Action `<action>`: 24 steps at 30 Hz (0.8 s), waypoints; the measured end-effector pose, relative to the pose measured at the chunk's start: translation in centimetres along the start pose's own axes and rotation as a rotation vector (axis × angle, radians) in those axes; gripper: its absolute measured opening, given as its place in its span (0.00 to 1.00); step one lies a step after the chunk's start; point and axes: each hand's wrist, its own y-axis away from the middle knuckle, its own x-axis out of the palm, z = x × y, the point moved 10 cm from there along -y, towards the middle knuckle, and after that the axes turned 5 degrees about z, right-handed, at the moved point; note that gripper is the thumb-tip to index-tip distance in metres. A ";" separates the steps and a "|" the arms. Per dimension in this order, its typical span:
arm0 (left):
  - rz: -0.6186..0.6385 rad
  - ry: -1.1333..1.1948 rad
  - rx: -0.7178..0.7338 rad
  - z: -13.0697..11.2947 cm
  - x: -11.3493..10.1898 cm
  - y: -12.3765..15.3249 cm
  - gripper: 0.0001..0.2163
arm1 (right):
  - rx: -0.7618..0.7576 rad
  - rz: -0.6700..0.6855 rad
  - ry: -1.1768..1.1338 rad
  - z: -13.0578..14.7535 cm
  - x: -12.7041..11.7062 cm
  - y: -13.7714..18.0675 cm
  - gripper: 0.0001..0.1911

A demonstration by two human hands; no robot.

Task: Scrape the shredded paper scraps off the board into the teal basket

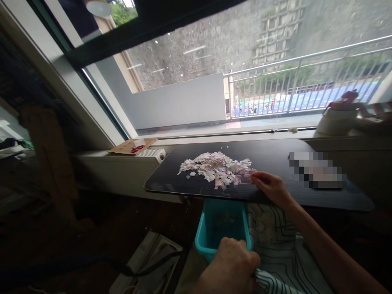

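Observation:
A heap of small torn paper scraps [219, 165], white and pale pink, lies on the dark tabletop [269, 153]. My right hand [271, 188] is closed in a pinch at the heap's right edge. Between its fingertips is a thin, see-through pinkish piece [244, 178], its kind unclear, touching the scraps. Below the table's front edge stands a teal plastic bin [200, 234] with a few dim bits at its bottom. My left hand [231, 261] is closed over the bin's near rim; the fingers' undersides are hidden.
A blurred-out flat object [318, 169] lies on the table's right. Red-handled scissors [137, 148] rest on brown paper [122, 147] atop a white radiator [122, 171]. A pale bottle-like container [337, 118] stands by the window. Striped fabric [281, 241] covers my lap.

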 end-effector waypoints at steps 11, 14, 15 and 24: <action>-0.142 0.013 -0.028 0.4 -1.1 -0.3 0.12 | -0.033 0.058 0.059 1.0 0.6 -0.1 0.18; -0.134 0.014 -0.021 0.4 -1.1 -0.3 0.12 | -0.029 0.037 0.071 1.0 0.4 -0.1 0.19; -0.126 0.017 -0.018 0.3 -1.1 -0.3 0.12 | -0.028 0.059 0.074 1.0 0.6 -0.1 0.19; -0.096 0.020 -0.020 -0.2 -1.6 -0.4 0.12 | -0.013 0.087 0.061 0.7 0.5 0.0 0.20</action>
